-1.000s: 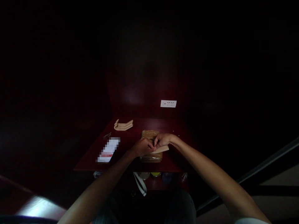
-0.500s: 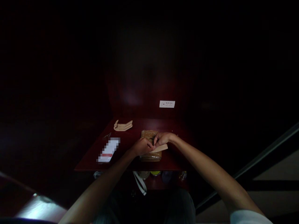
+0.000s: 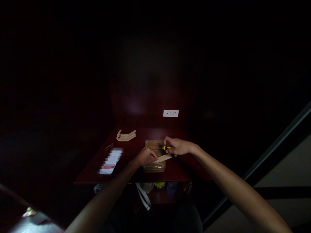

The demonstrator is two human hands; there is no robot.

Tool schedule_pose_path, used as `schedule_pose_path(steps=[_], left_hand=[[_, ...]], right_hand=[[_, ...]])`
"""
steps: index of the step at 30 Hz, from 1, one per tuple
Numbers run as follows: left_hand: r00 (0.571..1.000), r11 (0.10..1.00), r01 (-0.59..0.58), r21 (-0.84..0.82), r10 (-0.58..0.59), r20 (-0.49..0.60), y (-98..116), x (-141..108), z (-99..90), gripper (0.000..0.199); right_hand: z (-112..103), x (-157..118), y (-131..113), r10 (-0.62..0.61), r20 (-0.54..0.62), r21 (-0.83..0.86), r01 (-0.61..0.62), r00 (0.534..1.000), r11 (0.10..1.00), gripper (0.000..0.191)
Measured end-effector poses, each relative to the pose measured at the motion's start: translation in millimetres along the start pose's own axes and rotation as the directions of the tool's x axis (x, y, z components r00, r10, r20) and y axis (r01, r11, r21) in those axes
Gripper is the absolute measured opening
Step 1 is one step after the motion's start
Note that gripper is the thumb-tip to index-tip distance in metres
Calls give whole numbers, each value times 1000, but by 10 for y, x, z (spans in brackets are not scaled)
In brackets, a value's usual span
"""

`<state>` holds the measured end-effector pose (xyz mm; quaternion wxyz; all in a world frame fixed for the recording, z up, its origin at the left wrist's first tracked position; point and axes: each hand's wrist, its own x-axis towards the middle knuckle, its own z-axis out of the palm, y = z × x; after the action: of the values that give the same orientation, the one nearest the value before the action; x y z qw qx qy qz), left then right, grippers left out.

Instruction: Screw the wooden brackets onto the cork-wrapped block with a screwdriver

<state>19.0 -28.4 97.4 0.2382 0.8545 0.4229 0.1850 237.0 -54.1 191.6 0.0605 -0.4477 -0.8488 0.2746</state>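
Note:
My left hand (image 3: 145, 157) rests on a brown taped packet (image 3: 152, 146) and pinches one end of a pale flat wooden strip (image 3: 163, 158). The strip lies across the packet's near right part and sticks out past its right side. My right hand (image 3: 179, 146) is just beyond the strip, gripping a small tool with a yellow-and-black handle (image 3: 167, 148). The tool's tip is hidden or too dark to make out. The fingers of my right hand cover most of the handle.
The dark red table (image 3: 179, 171) holds curved pale wooden pieces (image 3: 126, 135), a small metal tool (image 3: 109, 146) and a pixelated white packet (image 3: 110, 161). A white wall socket panel (image 3: 170, 113) is behind it. A white strap (image 3: 143, 196) hangs below the front edge.
My right hand has moved right, away from my left hand, and the yellow-and-black handle now shows. The strip has tilted slightly, and the whole view has shifted as my head moved.

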Motion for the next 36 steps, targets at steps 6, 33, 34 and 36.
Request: schedule_pose_path(steps=[6,33,34,36], left_hand=[[1000,1000,4,26,-4,-6,2,2,11,27],[1000,999,-3,-51,3,3,-24,-4,-17,28],[1000,999,-5,-54,5,8,-21,-4,-22,28],[1000,998,-2,-62,4,21,-16,-4,-29,29]], right_hand=[[-16,50,44,-113,-122,-231,83,986,969,20],[461,176,222,-11,-355,-95,-24,935,995,31],[479,188,230,2,-354,-81,-33,935,996,31],[508,205,260,53,-357,-45,-74,933,996,30]])
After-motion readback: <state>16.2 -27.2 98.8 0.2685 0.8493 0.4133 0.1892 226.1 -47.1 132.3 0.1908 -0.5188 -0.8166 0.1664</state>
